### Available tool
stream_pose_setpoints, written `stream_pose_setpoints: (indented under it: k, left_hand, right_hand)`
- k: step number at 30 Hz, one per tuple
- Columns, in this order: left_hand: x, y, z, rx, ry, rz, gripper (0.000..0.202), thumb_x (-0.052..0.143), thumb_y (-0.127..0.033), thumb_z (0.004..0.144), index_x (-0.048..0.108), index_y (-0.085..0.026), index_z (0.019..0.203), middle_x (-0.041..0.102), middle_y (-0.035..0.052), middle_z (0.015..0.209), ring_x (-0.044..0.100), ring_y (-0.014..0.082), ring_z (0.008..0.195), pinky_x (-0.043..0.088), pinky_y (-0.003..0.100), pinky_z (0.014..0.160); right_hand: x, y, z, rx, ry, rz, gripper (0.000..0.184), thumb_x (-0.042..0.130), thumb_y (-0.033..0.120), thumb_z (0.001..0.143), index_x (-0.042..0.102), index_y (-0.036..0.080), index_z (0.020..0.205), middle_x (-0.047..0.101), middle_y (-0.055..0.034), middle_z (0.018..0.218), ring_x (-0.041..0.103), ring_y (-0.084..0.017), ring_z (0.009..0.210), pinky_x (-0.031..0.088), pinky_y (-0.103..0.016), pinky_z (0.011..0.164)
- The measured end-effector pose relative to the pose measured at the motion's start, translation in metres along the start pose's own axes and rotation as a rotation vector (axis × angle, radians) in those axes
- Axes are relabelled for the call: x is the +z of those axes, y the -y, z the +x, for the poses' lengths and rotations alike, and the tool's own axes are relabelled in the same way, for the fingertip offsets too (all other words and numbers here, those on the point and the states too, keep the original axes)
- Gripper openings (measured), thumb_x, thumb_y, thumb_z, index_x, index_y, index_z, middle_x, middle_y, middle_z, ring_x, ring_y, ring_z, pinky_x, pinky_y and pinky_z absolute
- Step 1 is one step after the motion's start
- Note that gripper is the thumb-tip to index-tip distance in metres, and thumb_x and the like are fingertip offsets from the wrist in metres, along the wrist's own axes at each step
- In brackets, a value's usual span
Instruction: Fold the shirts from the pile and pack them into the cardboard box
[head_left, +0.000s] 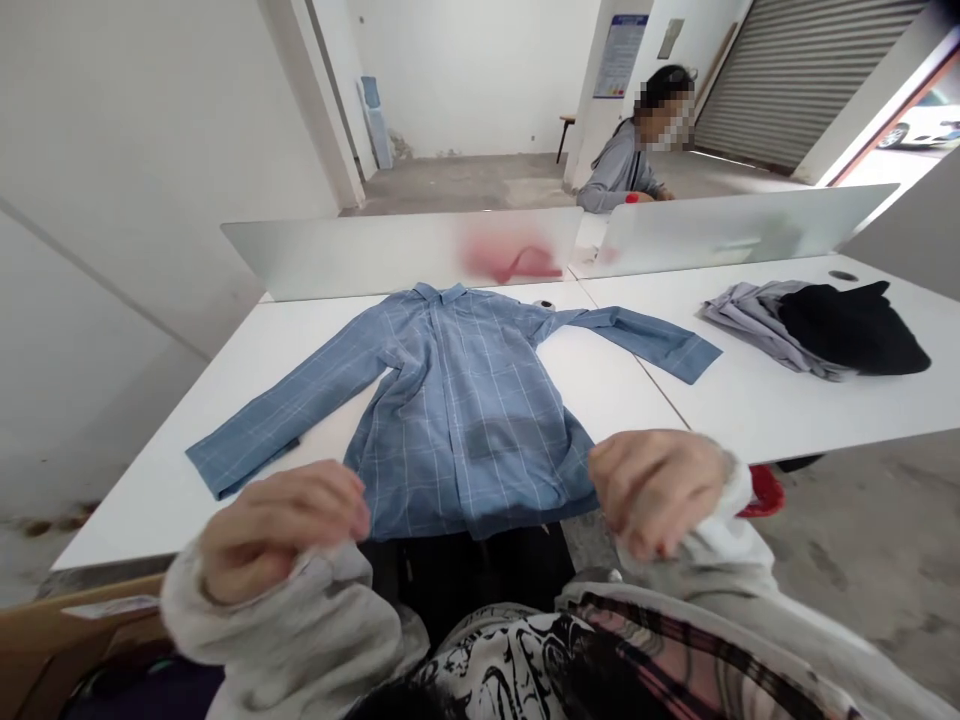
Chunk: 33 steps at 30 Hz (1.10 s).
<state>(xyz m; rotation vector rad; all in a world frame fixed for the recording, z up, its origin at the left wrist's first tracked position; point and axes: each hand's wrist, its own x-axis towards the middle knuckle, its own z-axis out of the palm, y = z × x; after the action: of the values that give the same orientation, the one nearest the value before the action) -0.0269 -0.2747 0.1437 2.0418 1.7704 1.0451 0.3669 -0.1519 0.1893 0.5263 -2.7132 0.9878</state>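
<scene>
A blue long-sleeved shirt (487, 400) with a thin white check lies spread on the white table (607, 370), collar away from me and hem towards me. Its sleeves stretch out to both sides. My left hand (281, 530) is closed at the left end of the hem, and my right hand (660, 485) is closed at the right end. Both sets of fingers curl down at the cloth edge, and the fingertips are partly hidden. The hem hangs a little over the table's front edge between my hands.
A grey garment (757, 320) and a black one (855, 325) lie heaped on the right. Frosted dividers (397, 245) stand along the back; a person (619, 165) sits beyond them. A cardboard box (90, 630) is at lower left, a red container (763, 492) below the table.
</scene>
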Motion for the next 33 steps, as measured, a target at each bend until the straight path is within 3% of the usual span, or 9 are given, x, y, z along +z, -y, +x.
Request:
stream_pose_setpoints:
  k: [4, 7, 9, 12, 15, 19, 22, 27, 33]
  left_hand:
    - [0.035, -0.002, 0.007, -0.097, 0.04, -0.058, 0.043, 0.045, -0.052, 0.082, 0.069, -0.017, 0.088, 0.074, 0.0015, 0.086, 0.067, 0.0175, 0.084, 0.053, 0.033, 0.081]
    - [0.061, 0.013, -0.003, -0.195, 0.116, 0.0, 0.041, 0.047, -0.054, 0.083, 0.069, -0.021, 0.091, 0.074, 0.0044, 0.092, 0.068, 0.0197, 0.087, 0.054, 0.029, 0.078]
    - [0.079, 0.024, -0.008, -0.179, 0.167, 0.008, 0.041, 0.046, -0.054, 0.084, 0.069, -0.022, 0.092, 0.073, 0.0046, 0.095, 0.068, 0.0202, 0.088, 0.055, 0.029, 0.078]
    - [0.108, 0.028, -0.004, -0.083, 0.175, 0.025, 0.039, 0.042, -0.049, 0.088, 0.069, -0.022, 0.093, 0.073, 0.0045, 0.094, 0.068, 0.0197, 0.089, 0.055, 0.031, 0.08]
    - [0.143, 0.018, 0.007, 0.061, 0.173, 0.086, 0.036, 0.039, -0.042, 0.091, 0.068, -0.021, 0.096, 0.072, 0.0049, 0.096, 0.066, 0.0191, 0.092, 0.053, 0.035, 0.087]
    - [0.191, 0.003, 0.016, 0.292, 0.27, 0.177, 0.037, 0.037, -0.036, 0.093, 0.062, -0.021, 0.115, 0.063, 0.007, 0.122, 0.057, 0.0215, 0.115, 0.044, 0.043, 0.101]
    - [0.217, 0.005, 0.014, 0.294, 0.296, 0.35, 0.041, 0.037, -0.035, 0.093, 0.053, -0.021, 0.129, 0.052, 0.0079, 0.135, 0.047, 0.0268, 0.126, 0.037, 0.053, 0.104]
    - [0.224, 0.025, 0.006, 0.203, 0.269, 0.554, 0.043, 0.032, -0.029, 0.094, 0.047, -0.024, 0.134, 0.048, 0.0047, 0.139, 0.043, 0.0296, 0.129, 0.032, 0.061, 0.103]
    - [0.219, 0.034, 0.004, 0.274, 0.304, 0.572, 0.045, 0.029, -0.031, 0.095, 0.044, -0.02, 0.137, 0.043, 0.0054, 0.142, 0.038, 0.0279, 0.132, 0.034, 0.056, 0.104]
  right_hand:
    - [0.046, -0.028, -0.05, 0.874, -0.515, -0.148, 0.028, 0.042, 0.042, 0.093, 0.062, 0.023, 0.096, 0.068, -0.0069, 0.09, 0.064, -0.015, 0.079, 0.048, -0.027, 0.071]
    - [0.097, -0.042, -0.098, 1.333, -0.623, -0.263, 0.032, 0.039, 0.044, 0.091, 0.06, 0.021, 0.098, 0.068, -0.0054, 0.076, 0.062, -0.019, 0.065, 0.045, -0.029, 0.062]
    - [0.131, -0.048, -0.118, 1.482, -0.653, -0.241, 0.037, 0.038, 0.044, 0.09, 0.056, 0.019, 0.111, 0.066, -0.004, 0.066, 0.063, -0.022, 0.063, 0.043, -0.03, 0.06]
    - [0.171, -0.055, -0.123, 1.577, -0.738, -0.198, 0.05, 0.041, 0.046, 0.088, 0.045, 0.017, 0.129, 0.066, -0.0045, 0.066, 0.066, -0.025, 0.065, 0.042, -0.029, 0.058]
    - [0.188, -0.061, -0.109, 1.583, -0.867, -0.158, 0.056, 0.041, 0.055, 0.085, 0.045, 0.018, 0.128, 0.062, -0.0011, 0.059, 0.063, -0.025, 0.058, 0.039, -0.028, 0.054]
    - [0.186, -0.061, -0.1, 1.548, -1.076, -0.082, 0.041, 0.043, 0.062, 0.081, 0.054, 0.022, 0.079, 0.059, -0.0002, 0.052, 0.059, -0.02, 0.052, 0.039, -0.027, 0.054]
    - [0.181, -0.056, -0.107, 1.563, -1.131, -0.076, 0.046, 0.038, 0.061, 0.083, 0.047, 0.023, 0.06, 0.058, -0.0022, 0.052, 0.057, -0.018, 0.053, 0.039, -0.027, 0.057]
    - [0.189, -0.055, -0.122, 1.672, -1.091, -0.138, 0.048, 0.031, 0.057, 0.085, 0.048, 0.023, 0.056, 0.06, -0.0042, 0.053, 0.057, -0.019, 0.053, 0.038, -0.028, 0.058]
    - [0.179, -0.061, -0.136, 1.672, -1.087, -0.306, 0.043, 0.035, 0.053, 0.086, 0.049, 0.022, 0.06, 0.06, -0.0041, 0.056, 0.056, -0.018, 0.054, 0.037, -0.027, 0.057]
